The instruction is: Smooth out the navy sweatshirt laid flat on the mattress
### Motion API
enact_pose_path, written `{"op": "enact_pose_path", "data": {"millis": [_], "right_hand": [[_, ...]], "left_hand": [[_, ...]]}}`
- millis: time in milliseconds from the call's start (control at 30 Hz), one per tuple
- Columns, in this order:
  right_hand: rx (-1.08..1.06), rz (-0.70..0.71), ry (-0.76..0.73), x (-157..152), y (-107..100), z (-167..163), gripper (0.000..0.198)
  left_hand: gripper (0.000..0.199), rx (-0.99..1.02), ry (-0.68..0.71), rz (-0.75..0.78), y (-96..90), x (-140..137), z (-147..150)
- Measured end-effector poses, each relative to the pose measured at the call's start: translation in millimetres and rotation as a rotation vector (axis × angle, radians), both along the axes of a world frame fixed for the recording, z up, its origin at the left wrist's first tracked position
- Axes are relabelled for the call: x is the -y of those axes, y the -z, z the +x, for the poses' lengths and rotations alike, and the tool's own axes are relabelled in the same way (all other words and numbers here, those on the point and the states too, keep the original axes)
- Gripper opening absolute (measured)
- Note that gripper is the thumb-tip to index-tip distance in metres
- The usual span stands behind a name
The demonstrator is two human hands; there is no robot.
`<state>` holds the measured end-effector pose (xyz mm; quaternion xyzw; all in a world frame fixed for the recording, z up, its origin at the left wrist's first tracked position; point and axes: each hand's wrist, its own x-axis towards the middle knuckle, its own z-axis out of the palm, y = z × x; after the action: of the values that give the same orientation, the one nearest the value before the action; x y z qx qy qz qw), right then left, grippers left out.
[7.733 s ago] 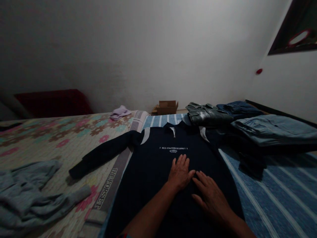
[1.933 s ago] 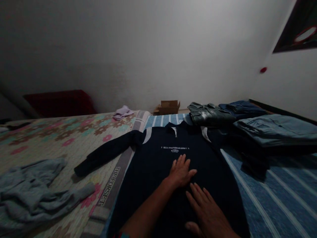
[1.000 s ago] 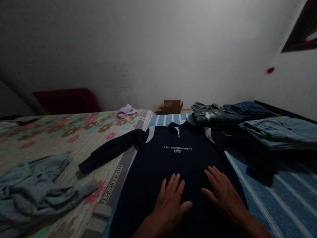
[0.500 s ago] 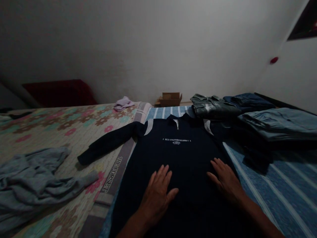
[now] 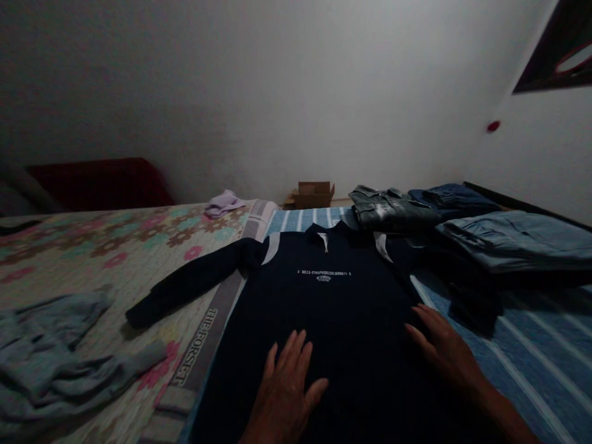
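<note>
Dim light fills a plain-walled bedroom where a bed (image 5: 546, 345) with a blue striped cover on the right and a flowered cover (image 5: 92, 253) on the left takes up the near view. Spread flat, front side up, across the middle of the bed lies a navy sweatshirt (image 5: 324, 308) with a small white print on the chest, its one visible sleeve stretched out to the left over the flowered cover. Near its lower part the left hand (image 5: 287, 394) presses palm-down, fingers spread wide, gripping nothing. At the sweatshirt's right edge the right hand (image 5: 444, 351) also lies flat and open on the cloth. Folded jeans (image 5: 513, 243) are stacked at the far right, a crumpled grey garment (image 5: 60, 351) lies near left, and a cardboard box (image 5: 312, 194) sits by the far wall.
</note>
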<state>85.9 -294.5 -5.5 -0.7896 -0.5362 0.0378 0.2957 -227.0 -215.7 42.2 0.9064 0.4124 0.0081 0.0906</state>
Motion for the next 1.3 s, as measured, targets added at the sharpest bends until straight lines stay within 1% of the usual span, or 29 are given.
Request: {"op": "enact_pose_path", "data": {"millis": [133,200,267,367,433,533,600,733,767,833,933,1067,1133,1200,1267,1300], "right_hand": [[-0.173,0.023,0.062,-7,-10,12,0.054],[-0.265,0.01,0.114,-10,-14,17,0.057],[-0.369,-0.002,0.166,-15,-14,24,0.062],[-0.517,-0.009,0.228,-22,-12,34,0.069],[-0.578,-0.004,0.27,-27,-11,40,0.071],[-0.615,0.011,0.335,-35,-14,45,0.069],[-0.678,0.008,0.369,-41,-17,47,0.068],[-0.946,0.053,0.424,-53,-22,50,0.07],[-1.0,0.066,0.43,-56,-22,51,0.069],[-1.059,0.07,0.43,-62,-23,53,0.066],[-1.067,0.049,0.427,-71,-22,57,0.055],[-1.004,-0.01,0.458,-85,-20,63,0.035],[-0.952,-0.042,0.472,-92,-17,67,0.034],[-0.89,-0.07,0.478,-100,-14,70,0.036],[-0.813,-0.091,0.473,-107,-12,74,0.037],[-0.766,-0.102,0.466,-111,-11,75,0.037]], "left_hand": [[0.053,0.096,0.188,-0.006,5.3,15,15],[0.056,0.092,0.286,-0.025,9.5,20,23],[0.057,0.076,0.343,-0.028,13.9,23,30],[0.056,0.066,0.371,-0.005,19.1,24,35],[0.057,0.056,0.379,0.007,20.7,23,36],[0.058,0.036,0.38,0.005,21.1,21,36],[0.06,0.028,0.376,0.006,22.0,21,37],[0.063,0.067,0.386,0.083,31.2,20,36],[0.061,0.087,0.395,0.111,34.3,20,35],[0.05,0.118,0.406,0.155,39.2,21,34],[0.033,0.118,0.404,0.194,40.9,22,36],[0.028,0.119,0.431,0.315,38.5,24,39],[0.027,0.148,0.44,0.367,39.8,26,39],[0.025,0.183,0.433,0.379,42.1,26,39],[0.025,0.22,0.425,0.335,41.6,26,39],[0.026,0.242,0.426,0.288,39.0,25,40]]}}
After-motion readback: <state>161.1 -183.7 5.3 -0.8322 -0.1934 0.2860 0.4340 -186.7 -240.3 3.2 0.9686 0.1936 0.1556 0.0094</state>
